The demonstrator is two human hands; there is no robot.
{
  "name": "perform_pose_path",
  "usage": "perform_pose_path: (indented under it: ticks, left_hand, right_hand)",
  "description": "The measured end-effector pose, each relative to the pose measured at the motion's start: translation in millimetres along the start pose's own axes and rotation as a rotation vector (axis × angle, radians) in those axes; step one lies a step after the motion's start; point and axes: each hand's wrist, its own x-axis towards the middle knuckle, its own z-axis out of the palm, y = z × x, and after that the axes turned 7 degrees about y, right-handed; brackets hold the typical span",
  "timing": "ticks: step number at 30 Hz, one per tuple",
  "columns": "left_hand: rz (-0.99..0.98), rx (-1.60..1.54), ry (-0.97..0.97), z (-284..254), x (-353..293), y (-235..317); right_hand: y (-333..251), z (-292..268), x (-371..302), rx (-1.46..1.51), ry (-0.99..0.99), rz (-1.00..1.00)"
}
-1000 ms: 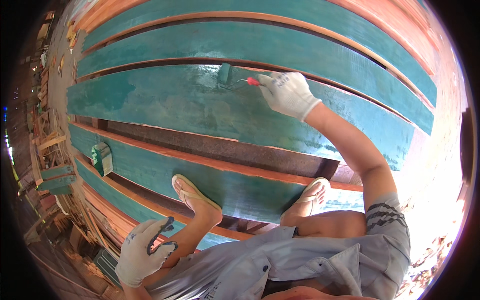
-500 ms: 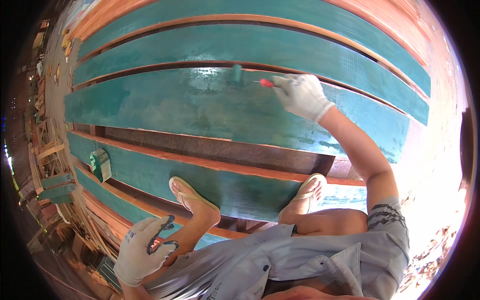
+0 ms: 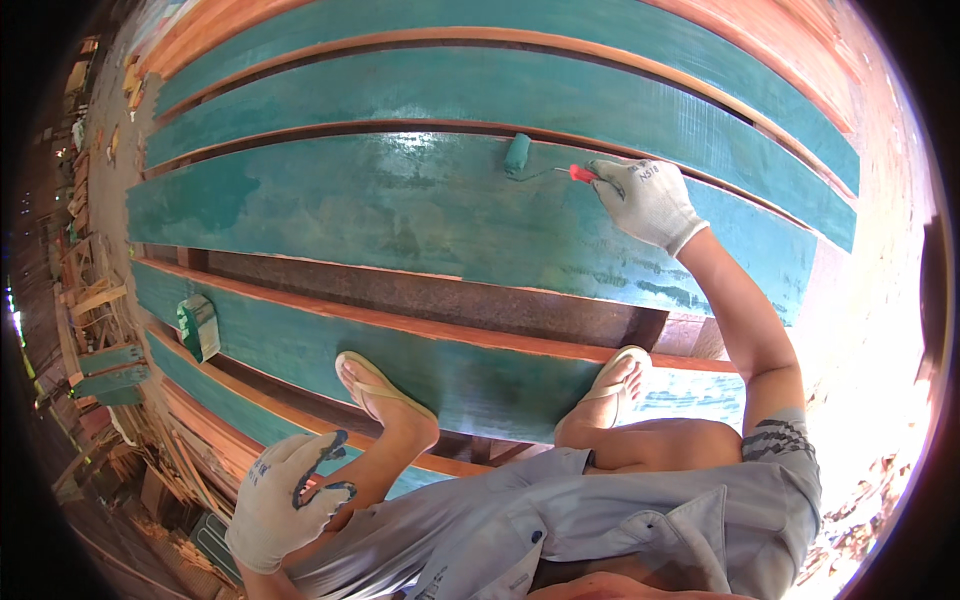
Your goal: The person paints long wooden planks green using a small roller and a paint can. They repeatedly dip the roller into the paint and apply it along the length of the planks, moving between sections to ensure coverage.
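Observation:
My right hand (image 3: 648,203), in a white work glove, is closed round the red handle (image 3: 583,174) of a small paint roller. Its green-coated roller head (image 3: 517,154) lies on the far edge of a wide green-painted plank (image 3: 340,205), left of the hand. Wet-looking paint shines beside it, and darker streaks mark the plank's right part. My left hand (image 3: 285,495), in a white glove with dark fingertips, is by my left leg at lower left. Its fingers are half bent, with thumb and fingers apart, and it appears to hold nothing.
Green planks with bare reddish edges lie in rows with gaps between. My sandalled feet (image 3: 385,390) stand on the nearer plank (image 3: 480,390). A paint-smeared container (image 3: 198,328) sits at the left. Wood scraps (image 3: 100,295) are piled beyond the left ends.
My right hand and the roller have moved to the right and slightly nearer along the plank's far edge. My left hand has stayed in place.

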Motion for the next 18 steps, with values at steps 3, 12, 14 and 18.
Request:
perform_pose_path:
  ticks: [3, 12, 14, 18]
  left_hand:
    - [-0.009, -0.007, -0.018, 2, 1, -1]
    - [0.067, 0.046, -0.018, -4, 7, 8]
    - [0.07, 0.026, -0.02, -2, 4, 1]
    - [0.073, 0.061, -0.03, -1, 4, -8]
  right_hand:
    - [-11, 2, 11, 0.023, 0.056, -0.077]
    - [-1, 6, 14, -0.055, -0.02, -0.048]
    - [16, -14, -16, -0.084, -0.09, 0.016]
    - [27, -27, -49, -0.045, 0.001, 0.041]
